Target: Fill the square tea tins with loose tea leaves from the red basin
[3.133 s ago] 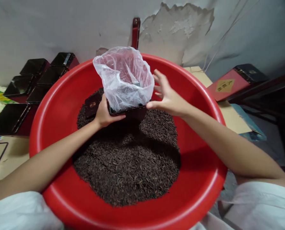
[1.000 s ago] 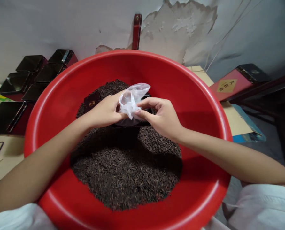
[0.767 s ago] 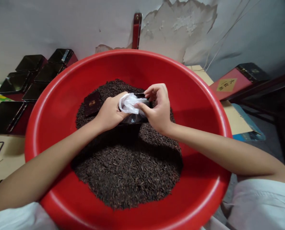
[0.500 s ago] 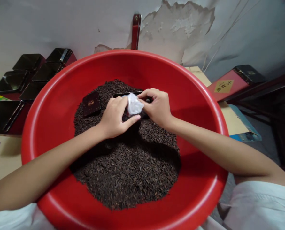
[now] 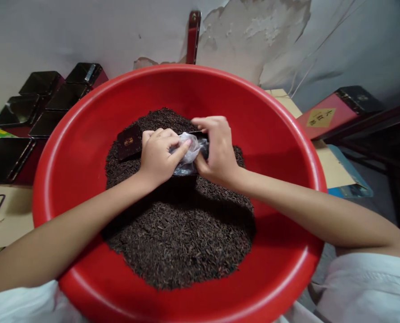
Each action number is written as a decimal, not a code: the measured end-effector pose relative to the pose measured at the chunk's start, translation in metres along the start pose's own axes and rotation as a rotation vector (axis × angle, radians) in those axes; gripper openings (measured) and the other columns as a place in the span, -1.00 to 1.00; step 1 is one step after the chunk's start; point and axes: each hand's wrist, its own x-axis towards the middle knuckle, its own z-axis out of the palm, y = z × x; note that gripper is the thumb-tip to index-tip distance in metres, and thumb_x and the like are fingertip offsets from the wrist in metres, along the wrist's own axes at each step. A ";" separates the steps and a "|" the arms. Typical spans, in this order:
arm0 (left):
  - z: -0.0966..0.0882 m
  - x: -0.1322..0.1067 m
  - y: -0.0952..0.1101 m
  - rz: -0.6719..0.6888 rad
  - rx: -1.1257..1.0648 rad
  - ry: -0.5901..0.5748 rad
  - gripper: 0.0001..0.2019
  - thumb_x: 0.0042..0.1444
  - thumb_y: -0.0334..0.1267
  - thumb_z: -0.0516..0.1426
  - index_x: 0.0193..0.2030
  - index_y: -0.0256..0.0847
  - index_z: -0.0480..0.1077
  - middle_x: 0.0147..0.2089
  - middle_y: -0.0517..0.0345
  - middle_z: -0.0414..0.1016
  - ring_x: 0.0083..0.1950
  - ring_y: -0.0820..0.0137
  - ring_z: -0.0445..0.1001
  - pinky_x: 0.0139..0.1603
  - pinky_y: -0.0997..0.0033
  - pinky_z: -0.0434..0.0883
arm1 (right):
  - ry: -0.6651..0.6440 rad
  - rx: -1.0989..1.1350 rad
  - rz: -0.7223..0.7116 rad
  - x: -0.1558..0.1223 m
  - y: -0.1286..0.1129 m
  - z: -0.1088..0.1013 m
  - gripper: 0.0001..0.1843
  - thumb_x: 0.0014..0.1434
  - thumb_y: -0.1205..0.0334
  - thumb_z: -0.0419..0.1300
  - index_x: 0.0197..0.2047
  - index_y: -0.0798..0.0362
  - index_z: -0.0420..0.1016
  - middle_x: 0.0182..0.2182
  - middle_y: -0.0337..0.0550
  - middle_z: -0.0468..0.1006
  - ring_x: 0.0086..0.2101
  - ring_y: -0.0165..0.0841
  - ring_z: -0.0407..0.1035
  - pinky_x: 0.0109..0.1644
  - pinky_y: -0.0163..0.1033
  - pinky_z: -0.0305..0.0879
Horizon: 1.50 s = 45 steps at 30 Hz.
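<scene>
A clear plastic bag (image 5: 188, 154), bunched at the top, sits in the mouth of a dark square tin (image 5: 183, 181). My left hand (image 5: 159, 154) is closed on the bag from the left, its thumb pressed on the crumpled top. At the right side of the tin is my right hand (image 5: 220, 150). Its thumb is down by the bag and its fingers stretch out toward the far rim, apart from the thumb. A dark square lid (image 5: 129, 142) lies left of the tin on the heap of dark dried tea leaves (image 5: 186, 242).
The wide red basin (image 5: 280, 107) holds the tea. Several dark tins (image 5: 8, 157) stand at the left. A red tin with a yellow label (image 5: 321, 117) is at the right, near cardboard (image 5: 336, 168). A red upright piece (image 5: 193, 38) leans on the peeling wall.
My right hand has let go of the bunched bag top and spread its fingers upward. My left thumb has moved up onto the bag. The view has shifted slightly.
</scene>
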 end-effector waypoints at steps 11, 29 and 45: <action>0.000 0.009 -0.011 -0.002 0.049 0.093 -0.76 0.04 -0.28 0.12 -0.12 -0.15 0.28 -0.11 0.03 0.39 -0.02 0.14 0.35 0.05 0.10 0.25 | -0.381 -0.097 -0.173 -0.014 -0.016 0.015 -0.25 0.11 0.31 0.00 0.34 0.37 -0.07 0.34 0.22 -0.07 0.35 -0.07 -0.22 0.39 0.15 -0.18; 0.015 0.003 -0.014 0.317 0.281 -0.206 -0.26 0.05 -0.16 0.21 0.33 -0.32 0.04 0.33 -0.22 0.17 0.32 0.02 0.20 0.35 -0.11 0.07 | -0.466 -0.074 -0.077 0.011 0.033 0.012 -0.07 0.02 0.27 0.22 0.36 0.27 -0.15 0.34 0.20 -0.07 0.34 -0.01 -0.17 0.36 0.23 -0.13; 0.002 0.010 -0.012 0.202 0.234 -0.250 -0.47 0.04 -0.10 0.22 0.13 -0.24 0.31 0.15 -0.12 0.41 0.16 0.03 0.39 0.26 -0.06 0.16 | -0.398 -0.015 -0.172 0.023 0.042 -0.021 -0.11 0.08 -0.29 0.09 0.34 0.02 0.04 0.32 -0.05 0.09 0.32 -0.03 -0.09 0.38 0.23 -0.28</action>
